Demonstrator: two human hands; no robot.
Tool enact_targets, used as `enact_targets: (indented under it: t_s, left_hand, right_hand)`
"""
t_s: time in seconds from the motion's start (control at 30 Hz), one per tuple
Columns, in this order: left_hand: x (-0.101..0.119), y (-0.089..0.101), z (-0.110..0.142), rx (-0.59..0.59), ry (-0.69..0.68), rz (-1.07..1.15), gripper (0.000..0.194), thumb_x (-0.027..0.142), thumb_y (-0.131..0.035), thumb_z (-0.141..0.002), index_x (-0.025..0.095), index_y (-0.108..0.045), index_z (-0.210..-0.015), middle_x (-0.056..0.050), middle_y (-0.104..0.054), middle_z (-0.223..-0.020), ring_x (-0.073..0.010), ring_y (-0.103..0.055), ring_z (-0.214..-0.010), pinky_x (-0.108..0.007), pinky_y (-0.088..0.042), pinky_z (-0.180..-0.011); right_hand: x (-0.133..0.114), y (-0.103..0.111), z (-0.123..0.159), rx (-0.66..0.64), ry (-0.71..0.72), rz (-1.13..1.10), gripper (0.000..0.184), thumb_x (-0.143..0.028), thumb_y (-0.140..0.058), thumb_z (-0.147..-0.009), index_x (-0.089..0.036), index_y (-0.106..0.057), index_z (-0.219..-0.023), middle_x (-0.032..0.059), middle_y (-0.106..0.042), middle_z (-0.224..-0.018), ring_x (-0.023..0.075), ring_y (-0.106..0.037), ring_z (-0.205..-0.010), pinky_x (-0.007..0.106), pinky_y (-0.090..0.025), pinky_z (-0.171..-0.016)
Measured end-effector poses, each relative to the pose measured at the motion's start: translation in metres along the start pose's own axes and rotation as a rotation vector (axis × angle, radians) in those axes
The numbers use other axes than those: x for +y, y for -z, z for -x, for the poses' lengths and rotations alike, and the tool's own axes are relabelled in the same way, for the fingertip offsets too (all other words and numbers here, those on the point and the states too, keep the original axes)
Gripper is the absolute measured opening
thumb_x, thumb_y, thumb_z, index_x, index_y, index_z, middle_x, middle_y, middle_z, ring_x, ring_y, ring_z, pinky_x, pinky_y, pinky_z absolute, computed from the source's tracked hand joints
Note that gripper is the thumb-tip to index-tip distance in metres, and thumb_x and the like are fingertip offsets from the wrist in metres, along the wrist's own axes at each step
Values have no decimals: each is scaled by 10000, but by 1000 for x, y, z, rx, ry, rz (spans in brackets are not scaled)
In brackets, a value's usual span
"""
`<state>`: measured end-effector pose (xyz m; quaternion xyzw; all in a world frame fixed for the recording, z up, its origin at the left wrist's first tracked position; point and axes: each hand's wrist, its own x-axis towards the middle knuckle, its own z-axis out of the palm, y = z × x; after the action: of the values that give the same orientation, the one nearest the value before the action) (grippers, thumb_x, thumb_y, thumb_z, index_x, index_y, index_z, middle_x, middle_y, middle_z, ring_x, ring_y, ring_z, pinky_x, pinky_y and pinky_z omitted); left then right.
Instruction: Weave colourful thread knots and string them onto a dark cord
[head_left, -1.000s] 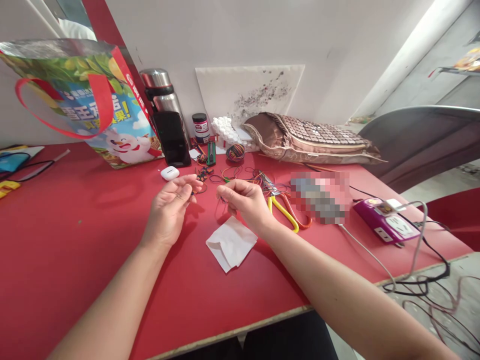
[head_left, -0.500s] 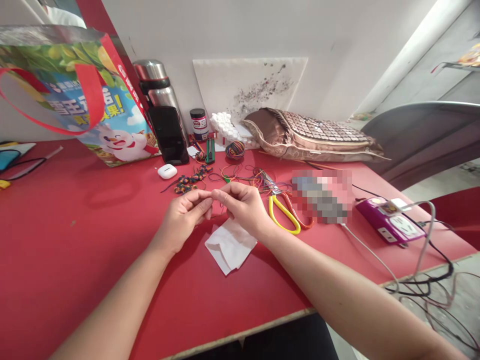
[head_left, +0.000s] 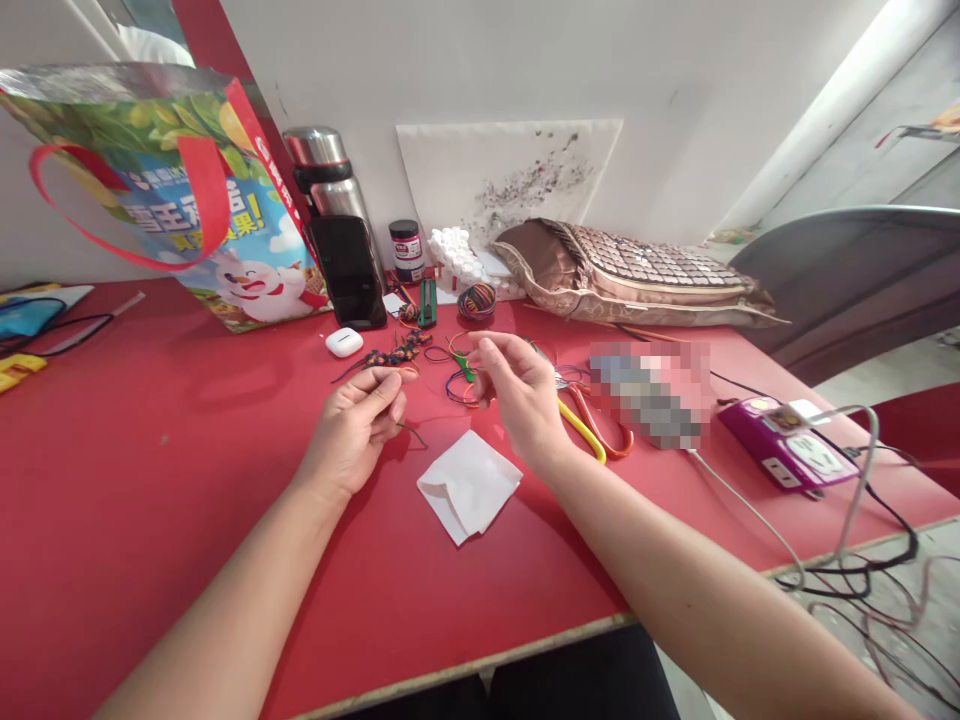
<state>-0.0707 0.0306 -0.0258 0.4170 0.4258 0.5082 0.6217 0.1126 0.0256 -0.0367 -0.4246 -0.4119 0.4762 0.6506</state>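
Observation:
My left hand (head_left: 352,430) is closed in a pinch on a thin cord (head_left: 412,433). Its dark end sticks out below the fingers, and a bit of orange shows at the fingertips. To the right, apart from it, my right hand (head_left: 521,390) is raised with thumb and index finger together. Whatever they hold is too fine to make out. Behind the right fingers lies a tangle of coloured cords (head_left: 456,385) with a green piece in it. A folded white tissue (head_left: 471,487) rests below the hands. Scissors with yellow and red handles (head_left: 583,430) are partly covered by the right hand.
Behind the hands are a braided dark cord piece (head_left: 397,352), a white earbud case (head_left: 344,342), a cord ball (head_left: 476,301), a green cutter (head_left: 427,302), a phone (head_left: 349,272) and a jar (head_left: 406,252). A purple power strip (head_left: 787,445) with cables sits at the right edge.
My hands were together at the fingertips and are now apart. The right moved right and slightly up; the left moved little. The cord end below the left hand now shows. The view shifted slightly.

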Motion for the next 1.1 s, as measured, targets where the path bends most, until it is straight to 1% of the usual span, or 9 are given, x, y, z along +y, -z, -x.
enact_targets:
  t_s: [0.1, 0.17, 0.33, 0.43, 0.6, 0.7, 0.83, 1.0, 1.1]
  left_hand:
    - [0, 0, 1, 15, -39, 25, 342, 372, -994, -624, 150, -817, -814, 34, -560, -543, -5, -320, -418, -143, -221, -408]
    - [0, -1, 2, 13, -55, 20, 339, 373, -993, -641, 151, -833, -841, 11, -623, -592, -31, -453, -443, -144, -301, -411]
    - [-4, -3, 3, -14, -49, 114, 307, 347, -987, -675, 178, -855, -895, -69, -815, -861, -163, -759, -732, -188, -542, -543]
    - [-6, -4, 3, -66, -25, 174, 256, 295, -955, -728, 186, -856, -938, -92, -848, -968, -216, -810, -892, -251, -637, -742]
    - [-6, -6, 4, -143, 2, 197, 204, 247, -873, -822, 193, -841, -1016, -105, -849, -1093, -257, -811, -1038, -283, -649, -795]
    - [-4, -6, 4, -163, -2, 181, 238, 272, -887, -806, 182, -841, -1021, -112, -846, -1086, -245, -805, -1025, -270, -644, -791]
    - [-5, -4, 3, -127, -12, 123, 261, 294, -911, -765, 155, -847, -976, -120, -839, -998, -221, -791, -923, -282, -638, -803]
    - [-7, 3, -1, -5, -30, 82, 229, 283, -894, -748, 145, -835, -922, -107, -810, -946, -198, -757, -893, -263, -596, -745]
    - [-4, 6, -3, 39, -76, 109, 202, 252, -876, -745, 159, -829, -919, -79, -793, -930, -166, -737, -861, -240, -570, -747]
  right_hand:
    - [2, 0, -1, -70, -65, -1, 483, -642, -749, -866, -161, -729, -839, -6, -617, -679, 82, -494, -510, 241, -404, -466]
    - [5, -2, 1, -144, -97, 41, 515, -663, -737, -868, -153, -734, -801, 2, -617, -663, 86, -490, -523, 241, -396, -473]
    - [9, -10, 14, -339, -94, 139, 445, -570, -795, -850, -172, -759, -1044, 35, -749, -913, 88, -563, -602, 235, -457, -537]
    - [8, -12, 18, -418, -160, 121, 583, -564, -856, -790, -198, -666, -1203, 3, -723, -910, 82, -554, -500, 242, -434, -445]
    - [7, -12, 13, -507, -299, 14, 579, -529, -914, -725, -206, -586, -1077, -39, -665, -759, 136, -659, -580, 259, -541, -515]
    - [7, -8, 9, -517, -316, 55, 464, -469, -896, -756, -188, -611, -989, -47, -640, -701, 110, -609, -571, 247, -533, -545]
    - [8, -3, 6, -450, -286, 159, 363, -453, -865, -784, -175, -662, -900, -38, -630, -692, 81, -498, -513, 231, -439, -477]
    - [8, 3, -1, -296, -154, 208, 444, -606, -733, -853, -165, -693, -853, -70, -462, -573, 88, -406, -502, 248, -340, -484]
    - [9, 6, -4, -256, -70, 282, 443, -593, -606, -931, -163, -700, -887, -81, -384, -544, 105, -363, -501, 270, -316, -503]
